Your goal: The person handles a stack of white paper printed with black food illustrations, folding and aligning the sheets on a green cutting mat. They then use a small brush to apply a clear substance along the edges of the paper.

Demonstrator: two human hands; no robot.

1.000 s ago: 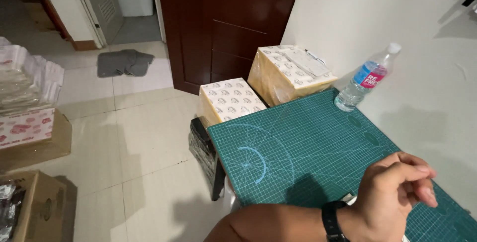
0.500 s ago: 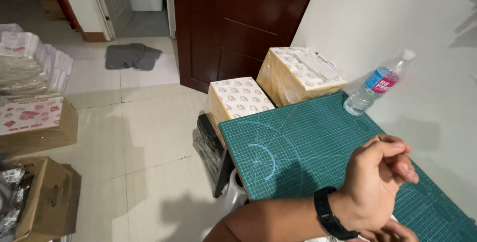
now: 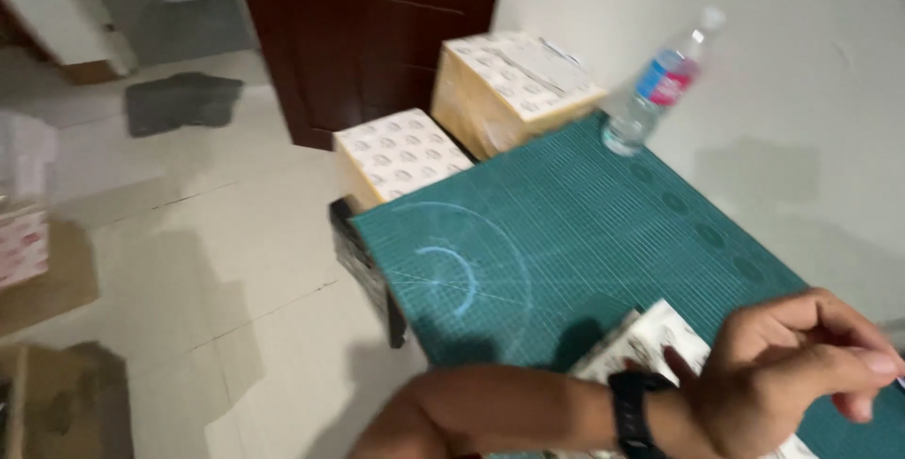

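Note:
My left hand [image 3: 787,374] hovers over the near right part of a green cutting mat [image 3: 566,223]. Its fingers are curled together and point right, and I see nothing held in them. A black watch [image 3: 632,412] sits on the wrist. Under the wrist lies a white printed packet [image 3: 655,336], partly hidden by the hand. My right hand is out of sight.
A clear plastic water bottle [image 3: 660,82] with a blue and pink label stands at the mat's far edge by the white wall. Two patterned cardboard boxes [image 3: 401,153] [image 3: 514,82] sit beyond the mat, before a dark door. More boxes [image 3: 24,242] are on the tiled floor at left.
The view has swung left and closer to the mat. My left hand has dropped lower and to the right, and the white packet beneath it has come into view.

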